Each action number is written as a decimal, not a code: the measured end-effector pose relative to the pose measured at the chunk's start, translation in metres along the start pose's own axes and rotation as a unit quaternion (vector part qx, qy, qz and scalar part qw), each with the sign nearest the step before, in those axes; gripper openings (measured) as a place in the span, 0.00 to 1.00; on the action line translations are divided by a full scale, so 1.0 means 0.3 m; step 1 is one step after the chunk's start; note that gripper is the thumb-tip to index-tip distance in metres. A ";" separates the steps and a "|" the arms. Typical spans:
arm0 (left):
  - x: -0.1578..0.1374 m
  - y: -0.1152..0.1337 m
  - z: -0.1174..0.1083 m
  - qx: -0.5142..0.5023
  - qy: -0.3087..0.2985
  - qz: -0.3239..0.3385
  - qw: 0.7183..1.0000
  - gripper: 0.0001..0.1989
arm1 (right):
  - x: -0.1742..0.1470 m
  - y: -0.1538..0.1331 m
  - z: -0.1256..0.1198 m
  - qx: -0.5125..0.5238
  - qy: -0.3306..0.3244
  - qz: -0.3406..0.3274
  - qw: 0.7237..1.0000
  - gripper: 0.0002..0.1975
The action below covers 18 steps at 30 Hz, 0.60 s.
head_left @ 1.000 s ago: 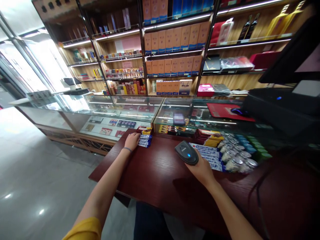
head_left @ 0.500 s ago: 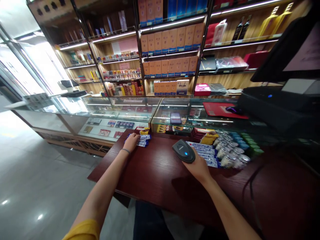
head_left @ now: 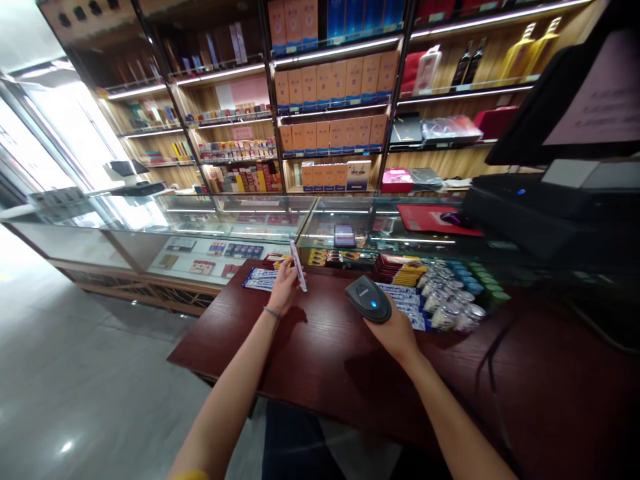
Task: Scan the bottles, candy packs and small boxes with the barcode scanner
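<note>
Pinched in my left hand [head_left: 284, 285] is a slim white-and-blue packet [head_left: 299, 265], held up on its edge above the dark red-brown table [head_left: 320, 333]. Similar blue-and-white packets [head_left: 260, 279] lie on the table's left part, just behind that hand. My right hand [head_left: 397, 330] is wrapped around the handle of a black barcode scanner [head_left: 369, 299]; a blue light glows on its top. The scanner's head points left, toward the packet but apart from it. A row of more blue-and-white packets [head_left: 407, 303] lies beyond the right hand, partly hidden by it.
Small lidded jars [head_left: 450, 307] and a stack of red-and-yellow packs [head_left: 400, 270] line the right rear of the table. A glass display counter [head_left: 250, 230] runs behind. At right stand a monitor [head_left: 575, 100] and a black machine [head_left: 530, 220]. A cable [head_left: 490, 367] lies on the table.
My left hand has lifted one packet from the left pile and brought it right, toward the scanner. The right hand still holds the scanner in nearly the same place. The view has shifted slightly.
</note>
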State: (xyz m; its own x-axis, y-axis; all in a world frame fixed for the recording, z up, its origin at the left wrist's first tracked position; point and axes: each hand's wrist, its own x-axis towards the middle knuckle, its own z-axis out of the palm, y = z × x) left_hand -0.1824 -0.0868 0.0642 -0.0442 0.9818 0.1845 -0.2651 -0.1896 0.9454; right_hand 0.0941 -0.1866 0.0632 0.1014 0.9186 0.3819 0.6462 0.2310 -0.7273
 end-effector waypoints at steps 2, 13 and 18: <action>-0.024 -0.010 0.080 -0.127 -0.008 -0.065 0.990 0.21 | -0.001 0.005 -0.010 0.004 0.008 0.002 1.000 0.25; -0.102 -0.057 0.125 -0.168 -0.129 -0.259 0.942 0.14 | 0.013 0.002 -0.071 -0.028 -0.025 0.056 0.998 0.24; -0.106 -0.064 0.112 -0.084 -0.148 -0.258 0.951 0.19 | 0.005 -0.022 -0.077 -0.073 -0.089 0.034 0.993 0.23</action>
State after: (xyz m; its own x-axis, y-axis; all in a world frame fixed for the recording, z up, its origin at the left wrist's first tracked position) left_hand -0.1434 -0.1147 0.0493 0.3997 0.8941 -0.2020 -0.3300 0.3459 0.8783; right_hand 0.1075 -0.1940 0.0817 0.0210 0.9756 0.2185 0.7472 0.1299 -0.6518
